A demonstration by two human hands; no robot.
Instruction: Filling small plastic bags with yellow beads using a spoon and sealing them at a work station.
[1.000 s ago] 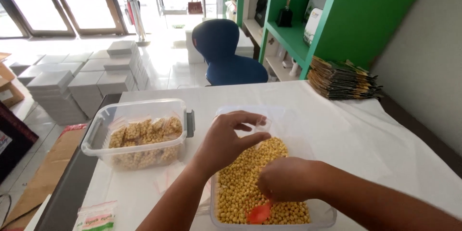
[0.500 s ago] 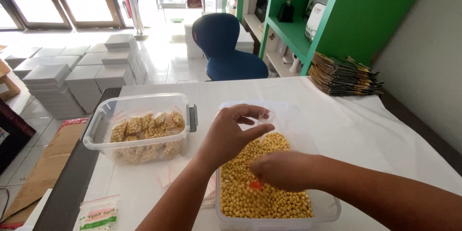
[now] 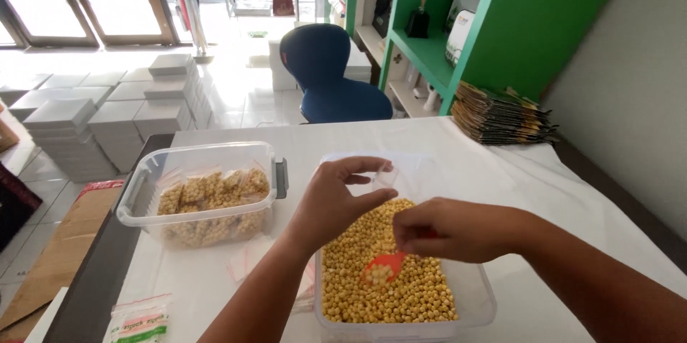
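Near edge of table: a packet of small zip bags [image 3: 137,321] lies flat at the lower left, green and pink print on its face.

Clear plastic tub [image 3: 478,287] stands directly in front of the person, filled with yellow round beans [image 3: 358,293]. Rim and right wall visible; the beans cover the bottom of the tub.

Right hand [image 3: 458,228] is clenched around the handle of an orange scoop [image 3: 383,269]. Scoop bowl sits just above the bean surface, tilted, carrying a small load of beans. Handle mostly hidden inside the fist.

Left hand [image 3: 336,200] hovers over the far half of the same tub. Thumb and fingertips pinch a small clear bag [image 3: 385,180]; the bag is transparent and hard to outline, whether its mouth is open I cannot tell. Bag sits above and just beyond the scoop, not touching it.

Left of the tub: a second clear container [image 3: 143,203] with grey latch handles, holding filled and sealed bean packets [image 3: 215,196]. A few loose empty bags [image 3: 247,264] lie on the white tablecloth [image 3: 501,178] between the two containers.

Far right of table: a stack of dark flat pouches [image 3: 501,123].

Beyond the table: blue chair [image 3: 329,75], green shelving [image 3: 515,28], stacks of white boxes [image 3: 107,118] on the floor.
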